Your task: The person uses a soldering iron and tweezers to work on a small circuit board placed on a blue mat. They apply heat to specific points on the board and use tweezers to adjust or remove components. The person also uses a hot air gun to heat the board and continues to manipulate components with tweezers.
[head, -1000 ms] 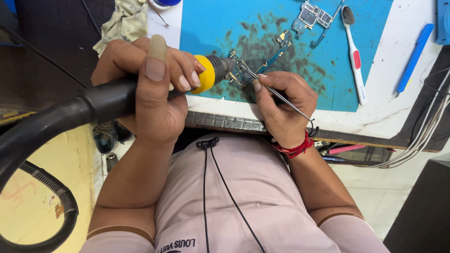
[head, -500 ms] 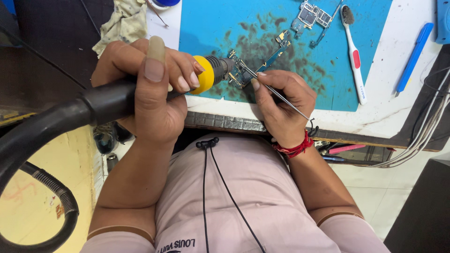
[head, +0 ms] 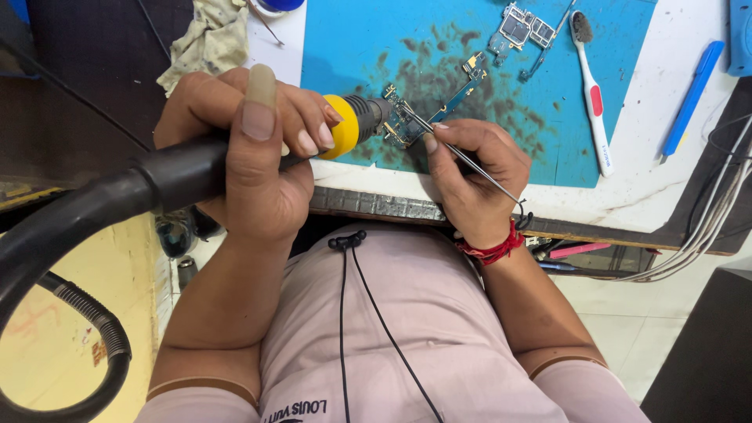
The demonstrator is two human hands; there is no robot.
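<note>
- Our left hand is wrapped fully around the black handle of a hot-air tool, thumb raised along its top; the yellow collar and dark nozzle stick out past the fingers, aimed at a small circuit board.
- Our right hand pinches a pair of thin metal tweezers between thumb and forefinger, closed tight on them; the tips reach the circuit board just beside the nozzle. We cannot tell whether the tips hold any part.
- The circuit board lies at the near edge of a blue work mat, on a patch stained dark.
- A thick black hose runs from the tool's handle toward the lower left.
- Further out on the mat lie another bare board and a white toothbrush with a red grip.
- A blue pen-like tool rests on the white bench to the right of the mat.
- A crumpled cloth sits left of the mat.
- A red thread band circles our right wrist.
</note>
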